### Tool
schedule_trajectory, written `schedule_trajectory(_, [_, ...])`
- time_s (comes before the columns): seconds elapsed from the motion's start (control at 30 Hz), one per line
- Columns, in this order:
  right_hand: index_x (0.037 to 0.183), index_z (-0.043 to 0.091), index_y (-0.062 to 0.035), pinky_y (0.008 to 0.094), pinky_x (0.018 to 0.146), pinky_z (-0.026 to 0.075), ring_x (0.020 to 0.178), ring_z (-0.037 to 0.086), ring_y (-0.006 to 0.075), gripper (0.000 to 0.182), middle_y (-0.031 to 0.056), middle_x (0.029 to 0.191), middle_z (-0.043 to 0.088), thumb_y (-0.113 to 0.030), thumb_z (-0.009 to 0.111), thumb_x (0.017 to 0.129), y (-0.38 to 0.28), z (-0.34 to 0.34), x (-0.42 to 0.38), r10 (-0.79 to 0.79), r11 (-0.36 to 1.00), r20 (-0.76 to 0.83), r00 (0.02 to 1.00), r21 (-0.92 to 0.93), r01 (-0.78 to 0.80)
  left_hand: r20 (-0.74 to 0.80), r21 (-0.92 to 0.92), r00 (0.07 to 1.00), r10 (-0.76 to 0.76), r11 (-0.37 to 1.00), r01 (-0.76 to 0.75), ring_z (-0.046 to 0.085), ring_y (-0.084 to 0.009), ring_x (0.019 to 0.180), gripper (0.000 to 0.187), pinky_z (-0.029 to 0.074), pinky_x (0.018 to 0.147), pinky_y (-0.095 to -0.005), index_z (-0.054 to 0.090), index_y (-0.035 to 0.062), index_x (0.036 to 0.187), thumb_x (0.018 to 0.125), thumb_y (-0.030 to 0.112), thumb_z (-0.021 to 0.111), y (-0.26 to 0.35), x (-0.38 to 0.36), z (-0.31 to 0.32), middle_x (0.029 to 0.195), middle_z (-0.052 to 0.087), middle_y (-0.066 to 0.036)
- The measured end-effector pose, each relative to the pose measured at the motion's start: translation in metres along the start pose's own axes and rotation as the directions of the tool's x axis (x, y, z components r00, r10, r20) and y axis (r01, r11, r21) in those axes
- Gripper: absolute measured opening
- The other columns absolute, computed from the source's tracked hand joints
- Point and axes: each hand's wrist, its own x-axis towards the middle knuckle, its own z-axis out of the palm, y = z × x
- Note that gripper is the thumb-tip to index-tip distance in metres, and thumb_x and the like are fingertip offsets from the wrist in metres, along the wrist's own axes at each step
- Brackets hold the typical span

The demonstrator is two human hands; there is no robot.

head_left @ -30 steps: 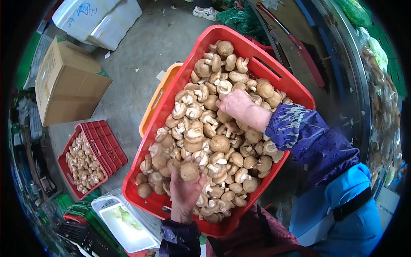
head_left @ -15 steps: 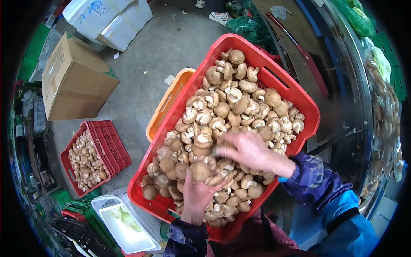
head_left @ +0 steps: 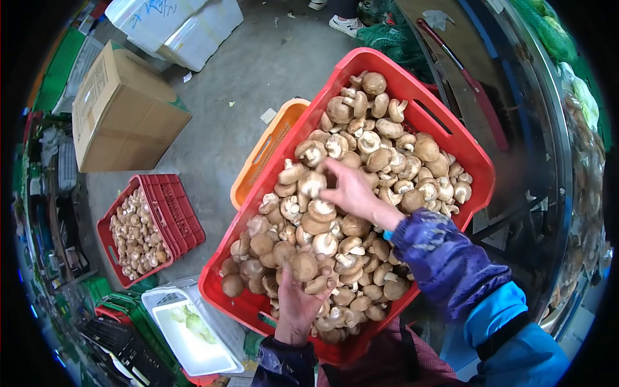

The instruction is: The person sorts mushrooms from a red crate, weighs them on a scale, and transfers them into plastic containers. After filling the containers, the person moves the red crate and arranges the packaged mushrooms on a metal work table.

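Note:
Brown shiitake mushrooms (head_left: 380, 158) with pale stems fill a large red crate (head_left: 474, 155) in front of me. My left hand (head_left: 300, 306) is at the crate's near side, palm up, its fingers curled round a few mushrooms; a round brown-capped mushroom (head_left: 304, 266) rests by the thumb. Farther up the pile, my right hand (head_left: 354, 193) has thumb and forefinger closing at the edge of a pale-sided mushroom (head_left: 312, 184). Some of its other fingers are hidden underneath.
An orange basket (head_left: 261, 155) sits beside the crate. To the left are a smaller red crate (head_left: 177, 216) of mushrooms, a cardboard box (head_left: 122, 109) and a white bin (head_left: 219, 355). A red-handled tool (head_left: 480, 97) lies on a surface at right. A person's shoe (head_left: 346, 26) shows at the top.
My right hand has moved up and left over the pile, from near the left hand to a pale-sided mushroom. The left hand stays nearly in place. The whole view has shifted slightly.

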Motion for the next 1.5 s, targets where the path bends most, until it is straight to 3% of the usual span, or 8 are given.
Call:
schedule_trajectory(0.2, [0.090,0.047,-0.0049,0.0294,0.072,0.046,0.092,0.054,0.0183,0.025,0.0094,0.100,0.053,0.001,0.058,0.067,-0.037,-0.004,-0.066,-0.136,0.948,-0.020,0.991,0.289,0.136,0.049,0.019,0.998,0.045,0.999,-0.046,0.053,-0.0226,0.094,0.048,0.046,0.077,-0.0378,0.043,0.0146,0.125,0.089,0.047,0.043,0.003,-0.009,0.001,0.118,0.051,-0.008])
schedule_trajectory(0.33, [0.084,0.044,-0.0052,0.0318,0.080,0.044,0.096,0.054,0.0233,0.026,0.0107,0.101,0.053,0.008,0.057,0.065,-0.037,-0.002,-0.083,-0.295,0.924,-0.133,0.946,0.213,0.318,0.151,0.090,0.985,0.082,0.991,-0.096,0.053,-0.0235,0.101,0.050,0.045,0.080,-0.0372,0.039,0.0129,0.127,0.088,0.043,0.047,0.004,-0.011,0.014,0.122,0.048,-0.007])
schedule_trajectory(0.53, [0.081,0.052,-0.0050,0.0355,0.076,0.049,0.090,0.059,0.0276,0.020,0.0088,0.101,0.058,0.010,0.050,0.068,-0.024,-0.006,-0.068,-0.395,0.912,0.196,0.898,-0.037,0.409,-0.020,0.030,0.970,0.240,0.970,-0.240,0.051,-0.0207,0.098,0.042,0.042,0.076,-0.0341,0.046,0.0172,0.122,0.086,0.039,0.051,0.013,-0.012,-0.009,0.120,0.050,-0.002])
schedule_trajectory(0.63, [0.089,0.050,-0.0056,0.0418,0.058,0.047,0.072,0.058,0.0339,0.015,0.0147,0.087,0.057,-0.001,0.049,0.075,-0.018,-0.018,-0.017,-0.299,0.923,-0.122,0.946,-0.288,0.255,-0.117,0.023,0.950,0.290,0.957,-0.289,0.052,-0.0192,0.093,0.038,0.043,0.076,-0.0332,0.050,0.0162,0.117,0.086,0.038,0.052,0.019,-0.021,-0.022,0.114,0.054,-0.002])
schedule_trajectory(0.93, [0.103,0.046,-0.0059,0.0428,0.077,0.047,0.092,0.057,0.0315,0.038,0.0163,0.098,0.055,-0.018,0.063,0.071,-0.013,0.002,0.068,0.084,0.787,-0.126,0.988,-0.600,-0.143,-0.185,-0.012,0.945,0.269,0.961,-0.276,0.052,-0.0175,0.087,0.036,0.044,0.076,-0.0345,0.049,0.0178,0.118,0.087,0.037,0.050,0.009,-0.027,-0.025,0.106,0.056,-0.002])
schedule_trajectory(1.2, [0.091,0.039,-0.0065,0.0427,0.058,0.042,0.067,0.053,0.0327,0.032,0.0147,0.077,0.050,-0.014,0.062,0.070,-0.042,0.012,-0.005,-0.353,0.905,-0.037,0.935,-0.266,0.331,-0.202,0.052,0.937,0.286,0.958,-0.281,0.050,-0.0163,0.086,0.037,0.041,0.078,-0.0351,0.048,0.0189,0.119,0.087,0.038,0.048,0.009,-0.035,-0.013,0.105,0.055,-0.001])
schedule_trajectory(1.33, [0.096,0.039,-0.0057,0.0391,0.055,0.047,0.067,0.055,0.0306,0.033,0.0133,0.077,0.052,-0.011,0.059,0.071,-0.068,0.012,-0.054,-0.377,0.910,0.336,0.863,-0.042,0.413,-0.116,0.016,0.957,0.268,0.963,-0.268,0.049,-0.0161,0.088,0.037,0.040,0.079,-0.0353,0.048,0.0195,0.119,0.087,0.039,0.047,0.013,-0.032,-0.032,0.105,0.055,-0.001])
schedule_trajectory(1.5, [0.086,0.054,-0.0075,0.0336,0.048,0.048,0.067,0.059,0.0234,0.013,0.0086,0.073,0.057,-0.010,0.055,0.073,-0.044,-0.012,-0.025,-0.329,0.824,0.224,0.917,-0.407,0.395,-0.167,-0.011,0.951,0.260,0.964,-0.266,0.051,-0.0162,0.085,0.038,0.042,0.077,-0.0352,0.048,0.0194,0.120,0.088,0.039,0.048,0.012,-0.033,-0.039,0.105,0.055,-0.001])
